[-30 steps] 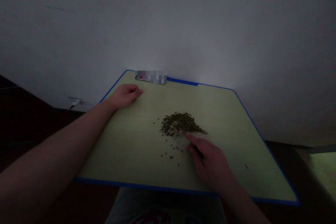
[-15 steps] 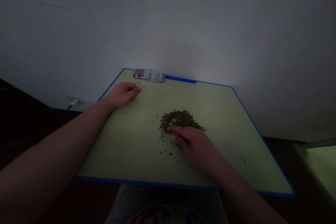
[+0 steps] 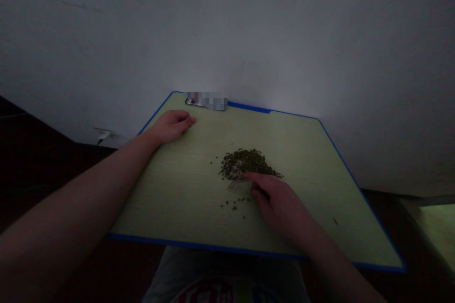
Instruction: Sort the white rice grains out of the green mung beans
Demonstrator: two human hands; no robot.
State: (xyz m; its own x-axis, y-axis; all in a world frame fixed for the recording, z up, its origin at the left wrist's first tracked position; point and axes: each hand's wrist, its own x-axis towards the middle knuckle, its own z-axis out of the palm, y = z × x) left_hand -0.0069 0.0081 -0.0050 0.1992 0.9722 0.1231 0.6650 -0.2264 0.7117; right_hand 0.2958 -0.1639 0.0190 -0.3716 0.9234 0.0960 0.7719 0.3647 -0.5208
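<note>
A heap of small greenish-brown grains (image 3: 249, 158) lies on the pale tabletop (image 3: 170, 199), with several loose grains scattered to its left and front. At the heap's near side, my right hand (image 3: 280, 199) is closed in a pinch on a thin, see-through piece (image 3: 237, 184), which looks like clear plastic. Its index fingertip reaches the heap's front edge, and the other fingers are partly hidden. My left hand (image 3: 173, 125) rests on the table's far left part, fingers curled in, apart from the grains. Nothing shows in it.
By the far edge lies a phone-like flat object (image 3: 206, 102), partly blurred out. Blue edging (image 3: 199, 245) borders the table, which stands close to a pale wall (image 3: 227, 23). A small dark sliver (image 3: 335, 221) lies at the right. A plugged-in cable (image 3: 104, 137) sits low on the wall.
My right hand has drawn slightly to the right along the heap's front, with the see-through piece still in it. My left hand stays in place. The whole view has shifted a little.
</note>
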